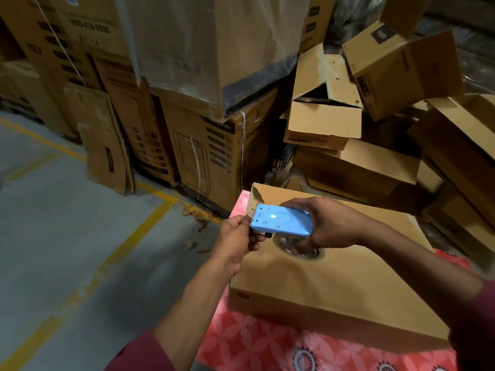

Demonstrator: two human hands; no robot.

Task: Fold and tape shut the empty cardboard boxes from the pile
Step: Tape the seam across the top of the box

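Warehouse floor, grey concrete with yellow painted lines, is seen left of the box being worked; behind that box, stacked printed cartons with strapping and plastic film, and right of them the pile of empty boxes, flaps loose and crumpled. The flat cardboard box is laid on a pink flowered cloth, closed face up, far-left corner flap ragged. A blue tape dispenser, smooth glossy casing with a rounded end, is held just above the box's far-left area. The right hand is wrapped around the dispenser body; the tape roll is seen beneath it, next to the box top. The left hand is curled at the dispenser's front edge, thumb and fingers pinched together, likely on the tape end, though the tape itself cannot be made out. Risks, judged: clear tape end could be lost or folded onto itself if the pinch slips; the strip could be laid skewed off the seam; the ragged corner is weak, so tape may not bond there; the light empty box could be dragged over the soft cloth when tape is pulled.
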